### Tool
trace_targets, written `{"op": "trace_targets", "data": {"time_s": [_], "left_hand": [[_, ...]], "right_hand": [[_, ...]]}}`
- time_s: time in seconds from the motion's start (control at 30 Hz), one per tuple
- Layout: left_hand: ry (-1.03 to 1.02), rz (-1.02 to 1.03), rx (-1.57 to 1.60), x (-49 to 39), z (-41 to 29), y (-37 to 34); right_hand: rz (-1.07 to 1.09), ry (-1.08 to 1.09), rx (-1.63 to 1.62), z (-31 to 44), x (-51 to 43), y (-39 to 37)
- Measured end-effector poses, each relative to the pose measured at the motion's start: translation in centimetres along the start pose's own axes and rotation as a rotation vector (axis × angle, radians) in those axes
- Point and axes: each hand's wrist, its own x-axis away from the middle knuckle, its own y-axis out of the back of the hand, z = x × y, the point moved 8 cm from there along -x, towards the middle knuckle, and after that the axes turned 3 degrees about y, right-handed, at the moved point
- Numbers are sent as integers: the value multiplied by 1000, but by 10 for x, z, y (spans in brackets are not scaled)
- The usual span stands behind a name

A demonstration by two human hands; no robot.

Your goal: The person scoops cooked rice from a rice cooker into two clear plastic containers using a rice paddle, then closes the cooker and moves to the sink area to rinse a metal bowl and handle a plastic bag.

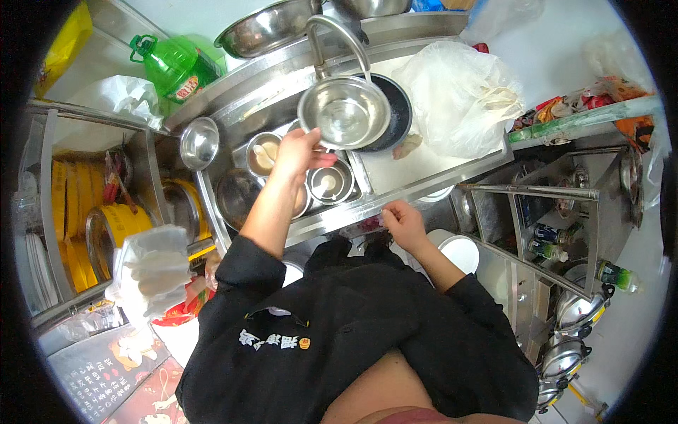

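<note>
My left hand (304,153) grips the near rim of a round stainless steel bowl (345,114), thumb over the edge and fingers beneath. That bowl is held up under the spout of a curved metal faucet (341,26); clear water seems to lie in it. Behind it, partly covered, is a dark frying pan (400,106). Below my left hand, in the steel sink (238,127), stand a small metal pot (333,185) and a metal container with a white spoon (262,153). My right hand (405,222) hangs by the sink's front edge, fingers curled, with nothing visible in it.
A ladle-like metal bowl (199,143) rests at the sink's left rim. White plastic bags (461,100) lie on the right drainboard. Behind the sink are a green detergent jug (175,66) and a large steel basin (267,29). Metal shelving (529,191) stands at right.
</note>
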Motion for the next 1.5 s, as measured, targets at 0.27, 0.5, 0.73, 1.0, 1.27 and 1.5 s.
{"op": "trace_targets", "data": {"time_s": [0.27,0.5,0.73,1.0,1.27,1.5], "left_hand": [[164,178,340,-51,28,-61],[-208,-33,151,-52,23,-42],[-396,-283,-149,-33,-16,-20],[-560,-553,-553,1,-47,-19],[-642,-674,-690,3,-49,-5],[-677,-705,-828,19,-56,-10]], "right_hand": [[-22,-27,32,-18,35,12],[-100,-87,64,-44,61,32],[-38,-3,90,-11,48,28],[-50,31,71,-34,54,27],[-4,16,128,-56,70,35],[31,32,197,-67,71,35]]}}
